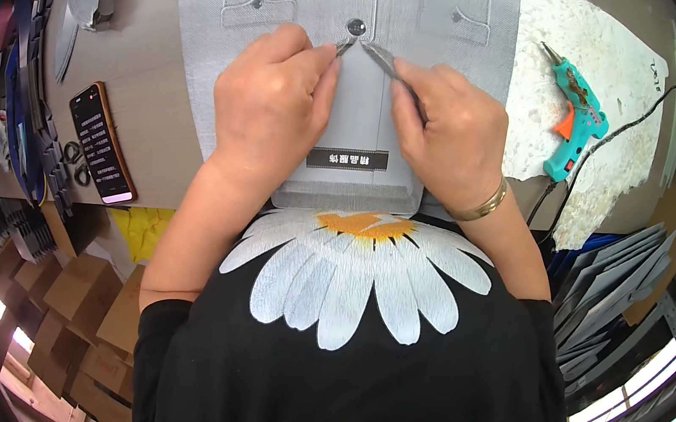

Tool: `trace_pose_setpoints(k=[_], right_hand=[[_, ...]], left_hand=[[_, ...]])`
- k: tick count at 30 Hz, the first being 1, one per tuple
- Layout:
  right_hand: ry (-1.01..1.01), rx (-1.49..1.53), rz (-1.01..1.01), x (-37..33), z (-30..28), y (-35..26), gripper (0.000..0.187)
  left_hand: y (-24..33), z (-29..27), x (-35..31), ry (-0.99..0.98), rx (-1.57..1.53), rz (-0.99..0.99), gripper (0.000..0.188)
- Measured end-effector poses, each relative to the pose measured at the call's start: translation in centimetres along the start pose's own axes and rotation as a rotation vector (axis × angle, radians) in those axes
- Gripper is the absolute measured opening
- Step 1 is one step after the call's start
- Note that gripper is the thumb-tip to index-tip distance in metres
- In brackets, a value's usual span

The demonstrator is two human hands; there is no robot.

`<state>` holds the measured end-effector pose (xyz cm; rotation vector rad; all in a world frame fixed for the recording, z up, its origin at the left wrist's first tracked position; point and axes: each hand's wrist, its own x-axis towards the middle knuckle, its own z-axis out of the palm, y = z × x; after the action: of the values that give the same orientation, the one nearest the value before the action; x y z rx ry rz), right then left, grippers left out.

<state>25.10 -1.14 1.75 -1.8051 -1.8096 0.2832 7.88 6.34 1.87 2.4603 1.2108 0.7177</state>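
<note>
A grey sheet-like piece point(451, 64) printed like a jacket front, with pockets and a dark band of lettering, lies flat before me. A round dark button point(356, 27) sits on its middle line. Just below the button, my left hand point(274, 96) is closed in a pinch on the short end of a thin grey strip point(344, 44). My right hand point(448, 132), with a gold bracelet at its wrist, grips a longer dark grey strip point(382, 59) that looks like ribbon. Both strips converge under the button; whether they are one piece is unclear.
A teal glue gun point(576, 123) with an orange trigger lies on a stained white sheet point(536, 100) to the right, its black cord trailing. A phone point(104, 142) lies at the left. Grey folded pieces point(622, 291) stand at lower right; cardboard boxes point(84, 289) at lower left.
</note>
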Motion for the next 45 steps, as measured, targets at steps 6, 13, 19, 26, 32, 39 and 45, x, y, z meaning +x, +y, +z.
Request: trace_pose_setpoints(k=[6,13,19,26,32,39,45], right_hand=[[0.074,0.023,-0.032,0.0,0.9,0.5,0.014],[0.138,0.071,-0.080,-0.1,1.8,1.1,0.010],[0.123,0.071,-0.063,0.0,1.7,0.9,0.005],[0.099,0.053,-0.051,0.0,1.7,0.9,0.004],[0.036,0.013,-0.001,0.0,1.5,0.6,0.005],[-0.045,-0.015,0.028,0.1,1.2,0.6,0.015],[-0.083,-0.013,0.006,-0.4,-1.3,-0.2,0.022]], left_hand=[[-0.3,0.3,0.0,0.014,-0.026,0.005,0.005],[-0.3,0.4,-0.1,0.004,-0.026,-0.029,0.005],[-0.3,0.3,0.1,0.010,-0.035,-0.010,0.006],[-0.3,0.6,-0.1,0.021,-0.061,-0.014,0.007],[-0.1,0.6,-0.1,0.046,-0.045,-0.011,0.007],[-0.2,0.1,-0.3,0.009,-0.083,-0.058,0.012],[-1.7,-2.7,-3.5,-0.010,-0.227,-0.019,0.047]])
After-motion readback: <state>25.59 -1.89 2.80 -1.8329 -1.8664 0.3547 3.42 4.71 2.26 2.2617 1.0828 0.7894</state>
